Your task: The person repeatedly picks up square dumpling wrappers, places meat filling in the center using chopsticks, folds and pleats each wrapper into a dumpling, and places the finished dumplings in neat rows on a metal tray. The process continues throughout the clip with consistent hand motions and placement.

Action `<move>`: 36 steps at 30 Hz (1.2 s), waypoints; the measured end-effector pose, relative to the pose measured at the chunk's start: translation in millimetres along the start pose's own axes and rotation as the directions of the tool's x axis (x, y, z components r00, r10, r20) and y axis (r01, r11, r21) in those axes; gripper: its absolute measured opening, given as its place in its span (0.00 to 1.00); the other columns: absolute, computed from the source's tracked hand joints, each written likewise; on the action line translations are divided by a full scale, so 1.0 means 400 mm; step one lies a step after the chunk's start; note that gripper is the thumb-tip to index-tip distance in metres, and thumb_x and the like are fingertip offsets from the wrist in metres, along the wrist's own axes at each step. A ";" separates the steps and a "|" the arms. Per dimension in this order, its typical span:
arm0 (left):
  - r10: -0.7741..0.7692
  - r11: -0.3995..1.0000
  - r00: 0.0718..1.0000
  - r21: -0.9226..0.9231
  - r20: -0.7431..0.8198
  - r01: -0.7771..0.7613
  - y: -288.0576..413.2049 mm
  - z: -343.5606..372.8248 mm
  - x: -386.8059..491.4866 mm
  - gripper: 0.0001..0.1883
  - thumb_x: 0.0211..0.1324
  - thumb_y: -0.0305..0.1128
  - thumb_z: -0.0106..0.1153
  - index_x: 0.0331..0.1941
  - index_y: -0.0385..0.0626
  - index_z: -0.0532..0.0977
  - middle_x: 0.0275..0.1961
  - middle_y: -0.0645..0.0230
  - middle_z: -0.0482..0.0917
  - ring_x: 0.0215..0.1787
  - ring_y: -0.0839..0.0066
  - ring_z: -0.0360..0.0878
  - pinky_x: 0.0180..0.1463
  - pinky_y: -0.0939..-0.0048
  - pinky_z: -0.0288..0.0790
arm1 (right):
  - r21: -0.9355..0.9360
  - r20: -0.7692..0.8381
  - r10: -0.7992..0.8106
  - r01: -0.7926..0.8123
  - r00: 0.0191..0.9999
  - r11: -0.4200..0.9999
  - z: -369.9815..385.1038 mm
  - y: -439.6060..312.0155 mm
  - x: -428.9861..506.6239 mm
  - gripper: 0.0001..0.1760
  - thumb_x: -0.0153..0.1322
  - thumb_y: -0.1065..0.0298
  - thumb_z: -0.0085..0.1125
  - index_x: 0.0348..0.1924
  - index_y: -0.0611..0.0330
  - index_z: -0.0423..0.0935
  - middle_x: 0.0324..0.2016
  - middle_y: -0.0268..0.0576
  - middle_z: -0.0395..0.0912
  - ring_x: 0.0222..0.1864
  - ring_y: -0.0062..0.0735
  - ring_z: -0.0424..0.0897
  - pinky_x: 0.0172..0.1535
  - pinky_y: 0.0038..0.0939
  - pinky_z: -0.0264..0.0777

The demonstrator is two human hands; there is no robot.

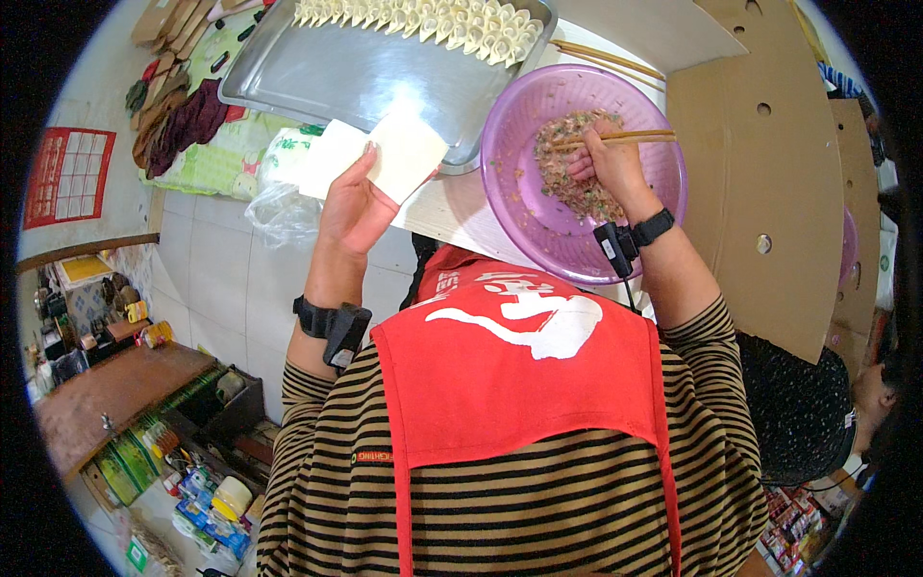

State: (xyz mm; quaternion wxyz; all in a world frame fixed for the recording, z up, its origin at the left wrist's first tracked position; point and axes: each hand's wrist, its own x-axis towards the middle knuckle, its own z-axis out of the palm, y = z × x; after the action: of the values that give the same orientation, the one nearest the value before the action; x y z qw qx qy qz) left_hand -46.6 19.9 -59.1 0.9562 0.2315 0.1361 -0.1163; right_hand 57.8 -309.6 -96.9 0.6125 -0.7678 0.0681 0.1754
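Note:
My left hand [357,213] holds a pale square dough wrapper [414,159], its thumb lying over the edge. More pale wrapper sheets [328,162] show just left of the fingers; whether this hand grips them too is unclear. Inside a purple plastic basin [513,216], my right hand [613,166] grips wooden chopsticks [649,135], their tips in minced meat filling [570,195] flecked with green. Beyond my left hand lies a shallow metal tray [317,72]. Rows of folded wontons [433,21] line its far side.
Loose chopsticks [613,61] rest behind the basin. Cardboard sheets [757,180] stand at the right, with another person in dark speckled clothing [793,418] behind them. A clear plastic bag [285,216] hangs by the table's left edge. Farther left is a brown counter [122,397].

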 end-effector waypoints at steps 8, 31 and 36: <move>-0.003 1.000 0.996 -0.004 -0.089 0.003 -0.014 0.004 0.031 0.25 0.72 0.34 0.42 0.67 0.34 0.57 0.69 0.50 0.65 0.72 0.57 0.63 0.76 0.54 0.56 | 0.487 0.152 0.136 -0.193 0.979 0.852 -0.035 -0.073 -0.059 0.09 0.77 0.64 0.46 0.42 0.61 0.70 0.28 0.46 0.81 0.24 0.31 0.81 0.30 0.27 0.81; -0.013 0.992 0.995 -0.130 -0.104 -0.001 -0.075 0.193 0.070 0.23 0.73 0.35 0.38 0.63 0.29 0.60 0.65 0.47 0.69 0.69 0.56 0.67 0.75 0.54 0.56 | -0.234 0.233 -0.877 0.900 0.419 0.368 0.088 -0.160 -0.252 0.06 0.69 0.75 0.60 0.39 0.66 0.76 0.23 0.43 0.76 0.21 0.32 0.76 0.25 0.30 0.71; 0.056 0.998 0.992 -0.027 -0.114 -0.059 -0.029 0.155 0.065 0.23 0.74 0.35 0.36 0.63 0.28 0.59 0.66 0.47 0.68 0.69 0.56 0.66 0.75 0.53 0.56 | 0.054 -0.023 -0.268 0.269 0.963 0.962 -0.003 -0.165 -0.209 0.15 0.78 0.65 0.44 0.33 0.65 0.74 0.20 0.41 0.78 0.17 0.22 0.75 0.20 0.26 0.70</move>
State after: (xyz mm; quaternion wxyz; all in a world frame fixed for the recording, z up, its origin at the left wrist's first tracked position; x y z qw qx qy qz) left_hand -12.7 -23.6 -19.0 0.9534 0.2269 0.1850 -0.0734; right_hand 1.5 -304.0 -6.8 0.6517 -0.7535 -0.0267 0.0827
